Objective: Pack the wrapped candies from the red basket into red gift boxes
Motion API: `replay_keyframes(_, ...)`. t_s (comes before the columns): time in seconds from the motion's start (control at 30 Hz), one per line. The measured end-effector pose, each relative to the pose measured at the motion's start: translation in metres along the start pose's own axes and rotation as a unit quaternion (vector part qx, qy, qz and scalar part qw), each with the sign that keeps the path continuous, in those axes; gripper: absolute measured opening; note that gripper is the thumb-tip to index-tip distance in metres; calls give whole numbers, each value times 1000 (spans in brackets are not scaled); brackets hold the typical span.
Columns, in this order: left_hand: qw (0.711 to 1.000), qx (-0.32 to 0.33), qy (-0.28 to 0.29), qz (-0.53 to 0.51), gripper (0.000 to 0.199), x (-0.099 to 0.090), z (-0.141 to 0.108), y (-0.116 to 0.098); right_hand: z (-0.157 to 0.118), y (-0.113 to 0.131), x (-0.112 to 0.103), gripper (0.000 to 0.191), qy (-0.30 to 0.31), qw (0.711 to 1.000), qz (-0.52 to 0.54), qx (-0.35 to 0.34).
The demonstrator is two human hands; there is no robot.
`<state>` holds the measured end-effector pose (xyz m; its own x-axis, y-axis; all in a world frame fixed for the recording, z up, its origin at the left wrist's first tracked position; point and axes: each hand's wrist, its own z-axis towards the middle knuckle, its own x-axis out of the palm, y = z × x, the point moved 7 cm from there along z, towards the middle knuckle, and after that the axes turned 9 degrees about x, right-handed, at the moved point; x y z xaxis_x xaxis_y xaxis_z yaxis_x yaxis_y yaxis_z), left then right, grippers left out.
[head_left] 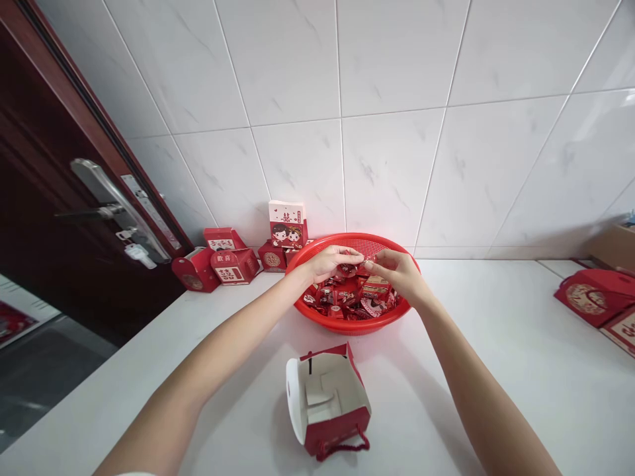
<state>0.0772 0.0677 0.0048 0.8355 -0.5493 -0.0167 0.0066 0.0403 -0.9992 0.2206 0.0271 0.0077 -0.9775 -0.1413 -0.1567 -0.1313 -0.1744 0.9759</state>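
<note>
Over a red plastic basket (342,325), both my hands meet at small red wrapped candy. My left hand (328,263) is closed in a pinch on the candy wrapper (368,260). From the other side, my right hand (399,272) pinches at the same spot with thumb and fingers. Whether they hold one candy or two is too small to tell. Many red-wrapped candies (342,305) lie in the basket below. In front of the basket stands an opened red gift box (342,426) with a pale interior, a white flap on its left and a red cord handle.
Several red gift boxes (233,268) stand at the back left, near a dark red door (59,152) with keys in its lock. A tall box with cartoon figures (288,225) leans by the tiled wall (391,172). More red boxes (590,296) and a cardboard box (612,246) are at right.
</note>
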Motion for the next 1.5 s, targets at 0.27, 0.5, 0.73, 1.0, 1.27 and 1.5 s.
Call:
replay_keyframes(0.27, 989, -20, -23, -145, 26, -2, -2, 2, 3, -9, -7, 26, -64, 976, 204, 48)
replay_keyframes(0.5, 988, -13, -51, -146, 18, -6, -1, 3, 2, -14, 2, 20, -45, 976, 189, 93)
replay_keyframes(0.73, 999, 6, 31, -25, 9, 1, 0, -13, -1, -17, 25, 25, 22, 964, 229, 134)
replay_keyframes(1.0, 996, 37, 65, 55, 33, 6, -2, -18, 3, -18, 23, 26, 24, 959, 267, 97)
replay_keyframes(1.27, 973, 112, 8, 201, 39, -8, -1, -27, 6, -22, 22, 29, 7, 955, 278, 103)
replay_keyframes(1.5, 927, 148, 77, 337, 39, -1, -2, -45, 3, -18, 18, 45, -11, 962, 253, 100)
